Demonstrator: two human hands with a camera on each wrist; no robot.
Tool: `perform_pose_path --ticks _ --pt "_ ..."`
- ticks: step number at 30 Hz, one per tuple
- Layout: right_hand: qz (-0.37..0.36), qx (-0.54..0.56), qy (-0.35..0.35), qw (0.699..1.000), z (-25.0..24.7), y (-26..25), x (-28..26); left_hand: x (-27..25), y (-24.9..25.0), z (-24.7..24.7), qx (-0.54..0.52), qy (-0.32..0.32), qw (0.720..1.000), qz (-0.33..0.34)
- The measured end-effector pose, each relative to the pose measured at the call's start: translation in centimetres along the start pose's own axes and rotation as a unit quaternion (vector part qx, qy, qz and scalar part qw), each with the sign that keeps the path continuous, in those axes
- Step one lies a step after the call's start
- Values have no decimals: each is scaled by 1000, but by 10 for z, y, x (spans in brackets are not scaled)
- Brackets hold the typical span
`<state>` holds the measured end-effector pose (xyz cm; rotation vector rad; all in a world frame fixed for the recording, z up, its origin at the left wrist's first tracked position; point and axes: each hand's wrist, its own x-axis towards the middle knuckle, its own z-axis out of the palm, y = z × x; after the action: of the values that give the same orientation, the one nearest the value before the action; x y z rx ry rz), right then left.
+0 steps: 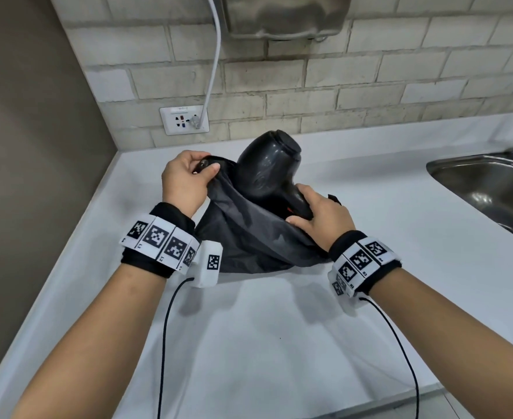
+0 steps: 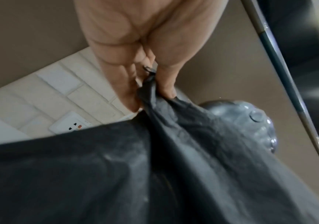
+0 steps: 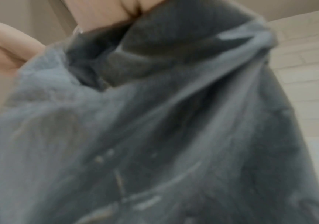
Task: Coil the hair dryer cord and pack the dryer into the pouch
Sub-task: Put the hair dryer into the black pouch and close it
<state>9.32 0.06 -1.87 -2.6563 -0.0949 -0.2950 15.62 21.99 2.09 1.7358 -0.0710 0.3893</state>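
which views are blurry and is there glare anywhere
Head view: sharp, glare on the glossy hair dryer, straight counter edges bowed. Left wrist view: mild blur, pouch near the lens soft. Right wrist view: heavily blurred, mostly grey fabric.

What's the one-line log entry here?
left hand: pinches dark fabric pouch rim | right hand: grips black plastic hair dryer handle | dryer partly in

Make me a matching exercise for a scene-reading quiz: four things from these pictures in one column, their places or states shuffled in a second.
Things
1. hair dryer
2. left hand
3. sink
4. white cable

Places or states
a. pinches the pouch rim
b. plugged into the wall socket
c. sticks out of the pouch mouth
d. set into the counter, far right

Pairs: 1-c, 2-a, 3-d, 4-b
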Motion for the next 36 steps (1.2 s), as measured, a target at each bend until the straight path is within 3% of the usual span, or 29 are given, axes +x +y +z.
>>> perform_pose_path --ticks 3,8,12,16,20,22,26,28,33,36 --pt "-18 -27 4 999 0 -2 2 -5 11 8 -34 -9 999 37" --pt "-36 -42 3 998 -2 -2 2 -18 30 21 -74 -105 981 145" --pt "-41 -53 11 998 -4 1 -1 -24 24 23 86 -172 956 222" --pt "-53 -32 36 997 -3 7 -5 -29 20 20 195 -245 920 236" --pt "-91 0 52 995 3 6 -9 -28 29 17 47 -302 940 153" --pt "-102 0 44 994 5 7 -10 -29 31 18 78 -297 939 152" --pt "-119 -48 -67 989 0 10 -3 -36 21 21 104 -236 953 156" --pt "-120 -64 -89 987 -2 15 3 -37 15 20 100 -213 960 154" --pt "-123 -136 26 983 -2 36 1 -32 14 11 117 -172 966 153" --pt "-65 -173 11 983 0 41 5 -29 14 4 130 -169 965 151"
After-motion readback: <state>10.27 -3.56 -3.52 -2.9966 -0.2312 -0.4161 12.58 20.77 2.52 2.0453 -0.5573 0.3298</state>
